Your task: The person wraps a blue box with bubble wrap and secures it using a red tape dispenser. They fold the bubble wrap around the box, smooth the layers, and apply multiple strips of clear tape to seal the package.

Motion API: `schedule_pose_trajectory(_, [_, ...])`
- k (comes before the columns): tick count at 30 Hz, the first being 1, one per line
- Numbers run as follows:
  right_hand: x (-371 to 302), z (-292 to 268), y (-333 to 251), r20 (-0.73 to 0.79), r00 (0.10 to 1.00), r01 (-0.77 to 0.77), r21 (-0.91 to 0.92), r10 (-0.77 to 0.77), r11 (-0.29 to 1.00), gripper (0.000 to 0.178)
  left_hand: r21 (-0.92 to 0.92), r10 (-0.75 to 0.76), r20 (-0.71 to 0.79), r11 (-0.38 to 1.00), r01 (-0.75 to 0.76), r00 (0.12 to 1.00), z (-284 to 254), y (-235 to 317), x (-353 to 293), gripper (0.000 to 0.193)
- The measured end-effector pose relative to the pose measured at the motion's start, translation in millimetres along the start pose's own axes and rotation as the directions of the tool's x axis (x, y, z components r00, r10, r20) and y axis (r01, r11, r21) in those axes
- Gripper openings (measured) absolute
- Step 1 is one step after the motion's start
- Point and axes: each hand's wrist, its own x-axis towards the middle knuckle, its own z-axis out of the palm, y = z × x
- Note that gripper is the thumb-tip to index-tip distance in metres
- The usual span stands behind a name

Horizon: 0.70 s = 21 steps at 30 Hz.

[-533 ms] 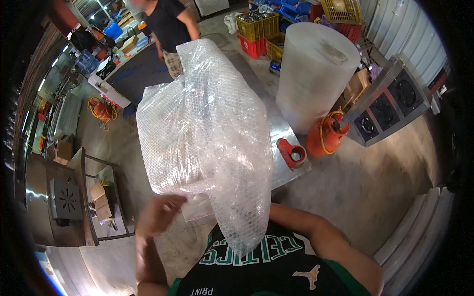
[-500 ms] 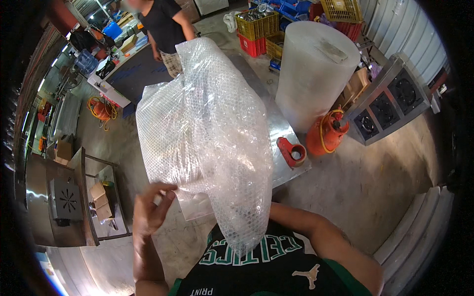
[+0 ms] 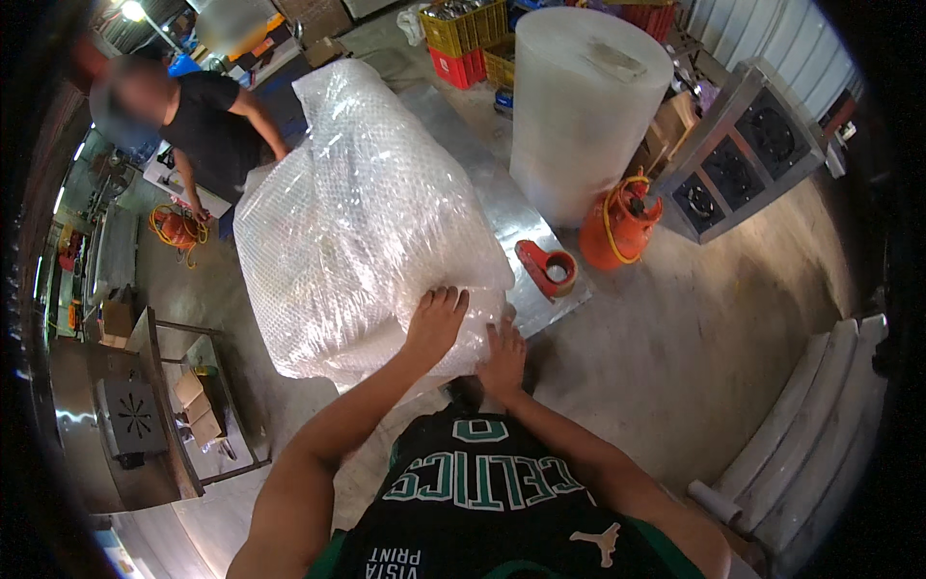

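Observation:
A bulky bundle covered in bubble wrap (image 3: 357, 222) rests on a metal-topped table (image 3: 482, 183) in front of me. What lies under the wrap is hidden. My left hand (image 3: 436, 326) lies on the bundle's near side, palm down, fingers stretched over the plastic. Close by on the right, my right hand (image 3: 503, 359) presses against the near right corner with its fingers extended upward. A red tape dispenser (image 3: 546, 270) sits on the tabletop to the right of the bundle.
A tall bubble wrap roll (image 3: 588, 125) stands beyond the table, near an orange gas cylinder (image 3: 617, 227) and a metal unit with round burners (image 3: 748, 159). A person (image 3: 212, 125) stands at far left. A steel bench (image 3: 125, 425) is at left; long pale panels (image 3: 810, 415) lie at right.
The loose bubble wrap flap that hung toward me now lies down over the bundle. Both hands have come onto its near side. The other person appears farther left.

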Motion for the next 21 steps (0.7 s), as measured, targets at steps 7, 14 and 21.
schedule_pose_trajectory(7, [-19, -10, 13, -0.014, 0.975, -0.17, 0.586, 0.22, 0.792, 0.066, -0.032, 0.118, 0.281, 0.993, -0.113, 0.952, -26, -14, 18, 0.031])
schedule_pose_trajectory(14, [23, -80, 3, -0.151, 0.929, -0.104, 0.768, 0.337, 0.632, 0.04, -0.347, -0.028, 0.483, 0.911, 0.221, 0.875, -61, -8, 57, 0.057])
schedule_pose_trajectory(21, [120, -114, -25, -0.134, 0.947, -0.038, 0.856, 0.292, 0.516, 0.028, -0.448, -0.112, -0.01, 0.889, 0.095, 0.994, -72, -14, 16, 0.069])
